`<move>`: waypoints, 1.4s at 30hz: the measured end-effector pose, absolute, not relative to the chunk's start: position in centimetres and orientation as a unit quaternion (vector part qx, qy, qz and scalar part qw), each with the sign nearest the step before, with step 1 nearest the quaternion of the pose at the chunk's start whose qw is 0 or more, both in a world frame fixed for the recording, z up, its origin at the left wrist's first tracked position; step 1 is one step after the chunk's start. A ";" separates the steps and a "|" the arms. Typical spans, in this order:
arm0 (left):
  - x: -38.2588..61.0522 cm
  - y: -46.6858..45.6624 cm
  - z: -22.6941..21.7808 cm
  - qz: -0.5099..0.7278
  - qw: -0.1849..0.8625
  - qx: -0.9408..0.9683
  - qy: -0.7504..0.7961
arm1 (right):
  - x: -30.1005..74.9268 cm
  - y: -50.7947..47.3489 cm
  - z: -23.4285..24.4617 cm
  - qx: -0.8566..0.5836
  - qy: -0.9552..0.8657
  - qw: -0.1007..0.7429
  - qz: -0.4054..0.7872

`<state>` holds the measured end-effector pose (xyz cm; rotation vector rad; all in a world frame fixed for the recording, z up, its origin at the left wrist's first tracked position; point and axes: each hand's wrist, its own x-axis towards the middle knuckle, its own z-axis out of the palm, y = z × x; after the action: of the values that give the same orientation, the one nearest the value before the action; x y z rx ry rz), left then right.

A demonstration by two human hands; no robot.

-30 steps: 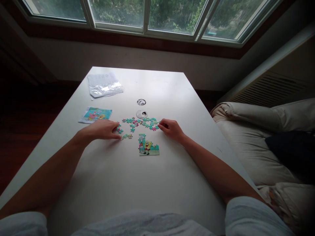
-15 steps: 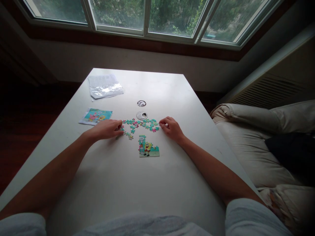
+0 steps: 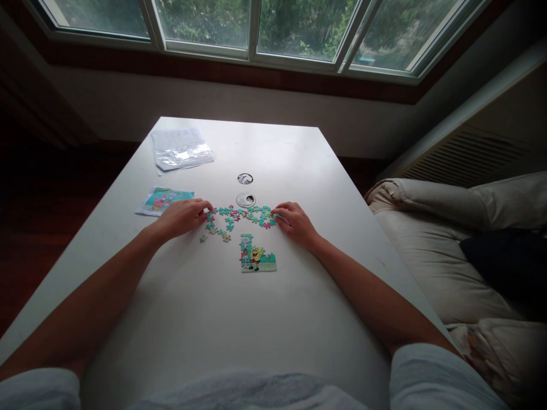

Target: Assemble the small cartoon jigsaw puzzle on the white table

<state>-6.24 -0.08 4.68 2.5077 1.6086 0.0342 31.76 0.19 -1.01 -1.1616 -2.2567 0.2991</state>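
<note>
At a white table [image 3: 256,324], a person's left hand [image 3: 182,217] bent over the left end of loose puzzle pieces [image 3: 235,214], the right hand [image 3: 298,225] at their right end. Fingers were curled; whether either pair of fingertips gripped a piece could not be told. Light, flat pressure seemed best for parting thin pieces without jogging the joined section [image 3: 257,258], just nearer. A picture packet [image 3: 160,199] crowded the left hand; tabletop stretched near and right, its edges well apart from the pieces.
</note>
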 end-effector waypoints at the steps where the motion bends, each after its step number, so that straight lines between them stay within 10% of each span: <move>1: -6.2 -0.1 4.7 0.017 0.081 0.839 0.538 | 31.7 0.2 -0.9 -0.434 -0.848 0.283 0.109; 42: -7.2 0.6 4.9 -0.004 0.140 0.825 0.548 | 31.9 0.1 -0.6 -0.445 -0.846 0.271 0.112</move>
<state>-7.22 0.58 4.94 2.3827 1.5823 -0.0107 31.91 0.09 -0.64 -1.1974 -2.2800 0.3016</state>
